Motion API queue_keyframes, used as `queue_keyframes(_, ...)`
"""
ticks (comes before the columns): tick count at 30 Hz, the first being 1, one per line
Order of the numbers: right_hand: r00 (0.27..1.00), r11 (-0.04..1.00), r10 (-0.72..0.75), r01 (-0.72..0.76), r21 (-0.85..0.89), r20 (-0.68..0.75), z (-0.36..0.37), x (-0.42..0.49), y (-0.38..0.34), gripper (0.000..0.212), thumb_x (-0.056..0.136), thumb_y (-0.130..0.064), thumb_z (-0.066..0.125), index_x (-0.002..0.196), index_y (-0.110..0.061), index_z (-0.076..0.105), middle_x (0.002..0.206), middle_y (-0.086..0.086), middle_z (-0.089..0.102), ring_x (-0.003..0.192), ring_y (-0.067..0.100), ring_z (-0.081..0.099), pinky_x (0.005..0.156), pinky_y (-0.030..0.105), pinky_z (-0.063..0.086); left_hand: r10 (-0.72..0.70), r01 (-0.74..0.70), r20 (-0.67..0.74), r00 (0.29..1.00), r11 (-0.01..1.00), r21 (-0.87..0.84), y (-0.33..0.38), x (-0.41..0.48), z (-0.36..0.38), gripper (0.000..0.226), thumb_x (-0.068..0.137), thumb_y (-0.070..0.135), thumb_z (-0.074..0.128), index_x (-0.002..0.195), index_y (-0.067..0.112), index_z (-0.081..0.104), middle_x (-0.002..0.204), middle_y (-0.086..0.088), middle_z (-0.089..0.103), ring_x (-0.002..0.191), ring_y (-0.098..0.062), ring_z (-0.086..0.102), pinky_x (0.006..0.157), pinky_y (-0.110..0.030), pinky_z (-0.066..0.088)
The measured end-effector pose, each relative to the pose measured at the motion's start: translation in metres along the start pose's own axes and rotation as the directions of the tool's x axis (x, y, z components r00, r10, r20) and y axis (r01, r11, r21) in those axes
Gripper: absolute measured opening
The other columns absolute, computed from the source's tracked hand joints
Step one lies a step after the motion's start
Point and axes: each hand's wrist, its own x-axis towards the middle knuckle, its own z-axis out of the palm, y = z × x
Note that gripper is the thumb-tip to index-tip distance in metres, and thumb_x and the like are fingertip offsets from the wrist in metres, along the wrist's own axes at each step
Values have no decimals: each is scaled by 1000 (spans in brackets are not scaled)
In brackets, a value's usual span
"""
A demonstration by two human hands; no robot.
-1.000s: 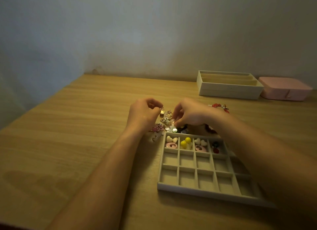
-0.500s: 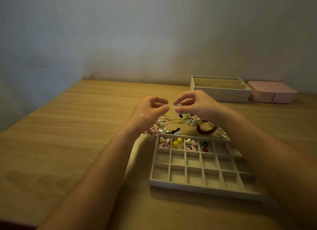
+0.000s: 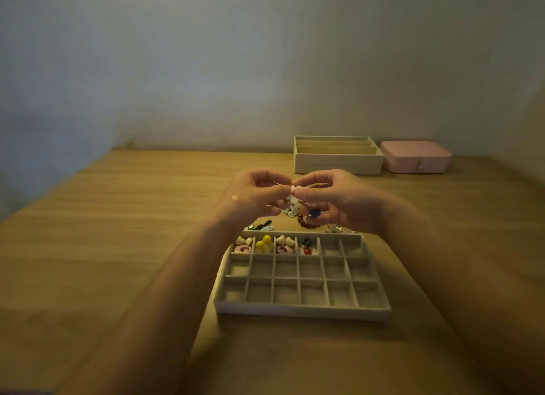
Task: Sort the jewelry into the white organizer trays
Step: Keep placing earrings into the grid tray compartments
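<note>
A: What do the fingers have?

B: The fingers (image 3: 278, 191) of the left hand (image 3: 253, 198) and those of the right hand (image 3: 339, 201) are curled, tips meeting at mid-frame. Both pinch a small pale piece (image 3: 295, 194), held above the tabletop (image 3: 118, 247). A blue bead (image 3: 315, 212) shows by the right hand's lower fingers; whether it hangs from the piece, I cannot tell.

A: How far along is the sorting?

B: Early, I judge. In the grid tray (image 3: 300, 309), below centre, only four cells of the top row hold anything: hearts, yellow beads, more hearts, dark and red bits. The other cells are empty. The loose jewelry (image 3: 306, 224) lies just above the tray, unsorted. The slotted tray (image 3: 336, 166), upper right, looks empty, beside a closed pink box (image 3: 415, 157).

A: Any change?

B: A second ago both hands were down at the pile. Half a second ago they were raised, with a gap between the fingertips. Now the tips touch at the piece.
</note>
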Motion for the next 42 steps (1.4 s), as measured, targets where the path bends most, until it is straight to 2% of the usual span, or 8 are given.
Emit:
queue_keyframes(5, 999, 993, 11, -6, 114, -35, -24, -13, 10, 24, 87, 4, 71, 109, -6, 72, 101, 13, 74, 92, 24, 73, 71, 26, 60, 6, -6, -2, 1000, 991, 131, 0, -4, 8, 20, 98, 12, 57, 108, 20, 74, 95, -2, 73, 75, -11, 63, 70, -24, 55)
queue_keyframes(10, 992, 999, -33, 31, -20, -122, -34, -19, 15, 14, 93, -8, 69, 107, -9, 75, 96, 8, 76, 83, 20, 73, 69, 29, 60, -11, 9, 11, 1000, 989, 147, 1, -8, 16, 19, 97, 10, 60, 108, 15, 74, 91, -1, 74, 70, -11, 63, 65, -23, 54)
queue_keyframes(15, 998, 997, 44, -41, -67, 42, -12, -22, 16, 19, 96, -16, 67, 115, -19, 67, 108, 8, 73, 95, 23, 73, 75, 30, 60, 45, -46, 9, 999, 985, 166, 5, -9, 22, 16, 95, 16, 64, 107, 16, 74, 87, 0, 74, 69, -9, 65, 66, -24, 55)
queue_keyframes(18, 998, 999, 23, -21, -39, 58, -8, -19, 18, 20, 97, -14, 66, 117, -11, 68, 104, 8, 76, 93, 23, 75, 78, 33, 62, 72, -66, -29, 997, 983, 171, 6, -9, 22, 15, 95, 18, 65, 107, 17, 74, 89, -1, 74, 71, -9, 65, 66, -24, 54)
queue_keyframes(22, 1000, 1000, -12, 11, 25, 24, -13, -19, 20, 20, 95, -11, 66, 113, -4, 71, 96, 10, 77, 79, 19, 72, 69, 29, 61, 69, -55, -77, 995, 982, 181, 2, -9, 16, 12, 94, 19, 67, 104, 20, 73, 88, 1, 74, 71, -9, 63, 62, -20, 53)
queue_keyframes(27, 999, 999, 0, -2, 52, 37, -20, -22, 22, 39, 84, -24, 69, 118, -6, 67, 98, 16, 76, 73, 21, 71, 65, 31, 61, 8, 6, -68, 998, 981, 193, -6, -11, 15, 10, 89, 18, 72, 100, 19, 72, 86, -1, 74, 68, -10, 63, 61, -23, 53)
queue_keyframes(31, 995, 997, -76, 77, 22, -64, -18, -19, 27, 26, 93, -22, 65, 115, -8, 63, 87, 15, 75, 64, 21, 70, 57, 29, 60, -41, 51, -55, 998, 982, 181, -12, -10, 18, 14, 89, 14, 71, 102, 18, 68, 85, -4, 74, 66, -12, 62, 56, -25, 51)
queue_keyframes(42, 992, 989, -46, 29, -147, -117, -17, -18, 26, 19, 85, -7, 77, 104, -6, 74, 93, 10, 78, 83, 24, 78, 66, 28, 63, -69, 60, 36, 997, 976, 209, -20, -10, 22, 14, 89, 12, 73, 103, 12, 73, 81, -4, 76, 63, -10, 69, 54, -19, 51)
